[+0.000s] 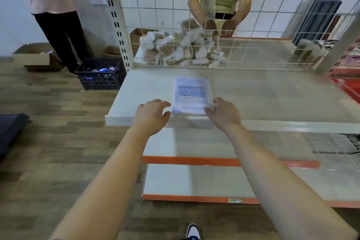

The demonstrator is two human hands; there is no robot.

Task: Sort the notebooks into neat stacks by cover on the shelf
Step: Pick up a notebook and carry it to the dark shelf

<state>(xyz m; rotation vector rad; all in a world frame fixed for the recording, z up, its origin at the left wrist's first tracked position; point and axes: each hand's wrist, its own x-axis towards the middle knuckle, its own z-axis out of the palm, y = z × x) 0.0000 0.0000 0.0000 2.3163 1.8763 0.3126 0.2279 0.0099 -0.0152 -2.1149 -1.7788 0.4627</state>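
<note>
Head view: notebook stack on shelf, long axis 12-to-6. Left hand loosely curled, empty, stack at its 2 o'clock. Right hand nearer, thumb on corner, grip unclear.

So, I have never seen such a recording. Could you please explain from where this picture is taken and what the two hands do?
There is no machine here. A person wears a camera on the head, so the one picture looks forward and down along their bare arms. The left hand and right hand reach to a white shelf. On it lies a notebook with a sea picture on its cover; whether more lie under it, I cannot tell. The left hand is beside its left edge, fingers loosely curled. The right hand touches its near right corner; whether it grips is unclear. Behind a wire grid lies a pile of wrapped packets.
</note>
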